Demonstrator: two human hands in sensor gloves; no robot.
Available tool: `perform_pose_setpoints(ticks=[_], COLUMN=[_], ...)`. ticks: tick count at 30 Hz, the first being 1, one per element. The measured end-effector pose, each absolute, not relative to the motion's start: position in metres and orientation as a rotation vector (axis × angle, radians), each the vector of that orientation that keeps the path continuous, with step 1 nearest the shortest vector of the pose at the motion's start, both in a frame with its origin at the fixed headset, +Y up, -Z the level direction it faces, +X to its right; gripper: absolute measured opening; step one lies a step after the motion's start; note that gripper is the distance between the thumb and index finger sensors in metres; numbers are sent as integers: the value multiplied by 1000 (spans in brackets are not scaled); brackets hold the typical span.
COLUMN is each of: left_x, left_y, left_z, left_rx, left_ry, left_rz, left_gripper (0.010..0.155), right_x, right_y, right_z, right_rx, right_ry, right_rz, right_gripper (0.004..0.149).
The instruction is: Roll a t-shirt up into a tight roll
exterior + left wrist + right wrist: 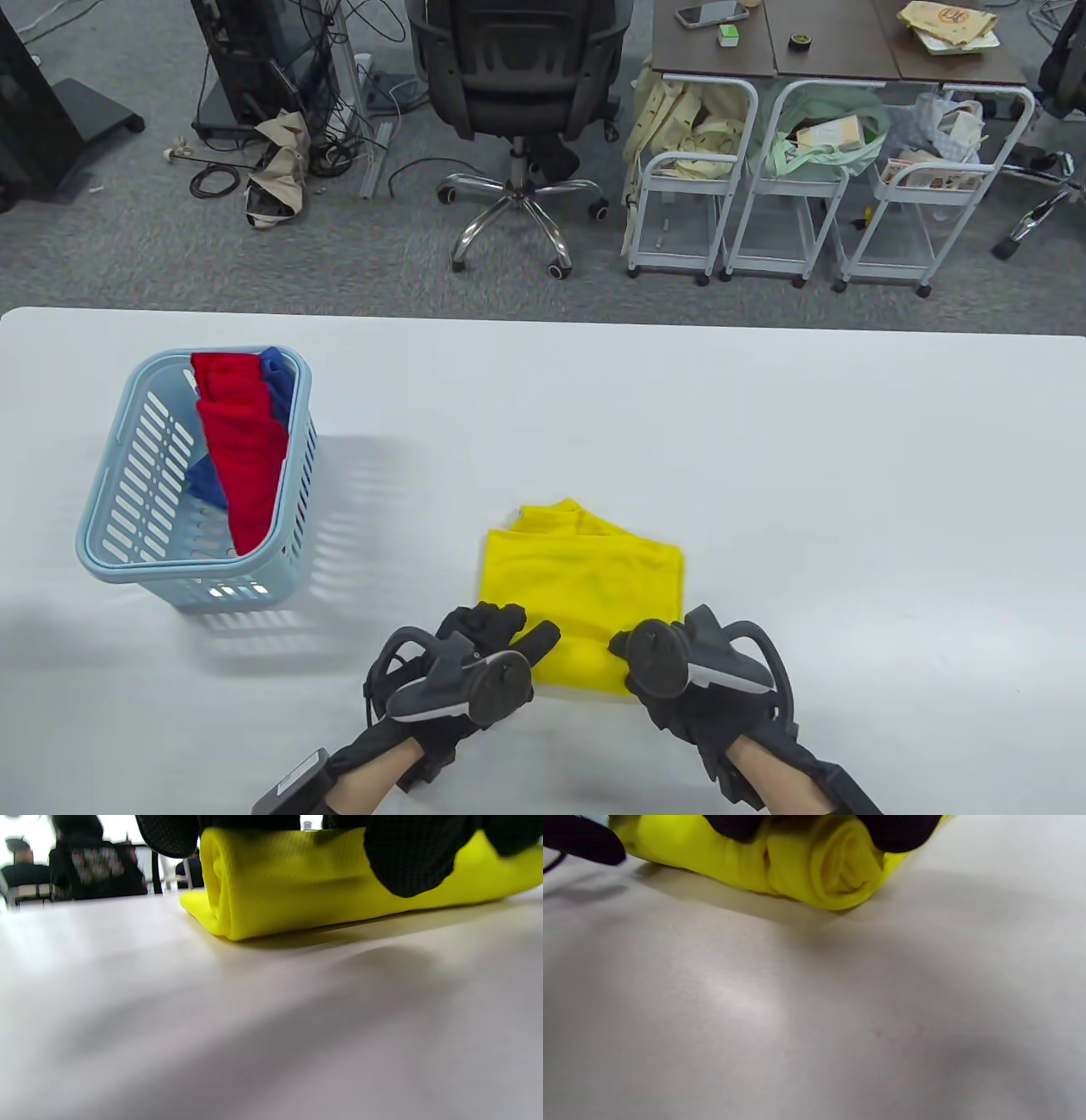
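The t-shirt point(582, 586) lay on the table point(764, 441) near its front edge, partly rolled at the near end. The left hand point(475, 658) and right hand point(679, 671) rested on the roll's ends. A basket point(119, 518) holding rolled garments point(242, 450) stood well to the left.

Legible text: none that I can make out. Paper bag point(948, 24) on the far desk point(836, 51) carries a print, too small to read.

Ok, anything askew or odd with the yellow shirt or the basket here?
Slightly: the folded yellow t-shirt has a skewed far edge, its far-left corner poking out. The roll's right end spirals loosely. The light blue plastic basket stands upright.
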State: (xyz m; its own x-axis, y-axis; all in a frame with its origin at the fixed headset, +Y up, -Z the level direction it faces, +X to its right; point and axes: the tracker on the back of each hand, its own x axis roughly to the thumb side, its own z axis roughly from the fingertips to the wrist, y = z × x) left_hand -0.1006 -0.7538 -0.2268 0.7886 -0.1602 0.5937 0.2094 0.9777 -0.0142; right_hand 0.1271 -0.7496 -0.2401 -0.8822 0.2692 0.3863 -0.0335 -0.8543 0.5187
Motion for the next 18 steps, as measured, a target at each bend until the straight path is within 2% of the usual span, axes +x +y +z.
perform_pose_setpoints(ticks=[2, 6, 9, 12, 16, 18], left_x=[-96, -97, -103, -112, -120, -119], left_y=[-752, -752, -750, -753, -756, -754], left_z=[-224, -227, -233, -241, -249, -247], left_rx=[-35, -83, -154, -306, -314, -286], left_ry=[-649, -653, -656, -607, -535, -546], left_rz=[-257, -159, -26, 175, 275, 245], left_gripper=[61, 51, 49, 48, 48, 53], right_x=[132, 136, 131, 116, 97, 93], right_y=[-752, -749, -738, -726, -745, -752], right_z=[-240, -242, -236, -222, -217, -218], right_rx=[686, 640, 577, 687, 757, 754], right_ry=[823, 791, 624, 473, 566, 558], right_rz=[2689, 2704, 2872, 3029, 3147, 3192], right_gripper=[50, 48, 54, 55, 71, 67])
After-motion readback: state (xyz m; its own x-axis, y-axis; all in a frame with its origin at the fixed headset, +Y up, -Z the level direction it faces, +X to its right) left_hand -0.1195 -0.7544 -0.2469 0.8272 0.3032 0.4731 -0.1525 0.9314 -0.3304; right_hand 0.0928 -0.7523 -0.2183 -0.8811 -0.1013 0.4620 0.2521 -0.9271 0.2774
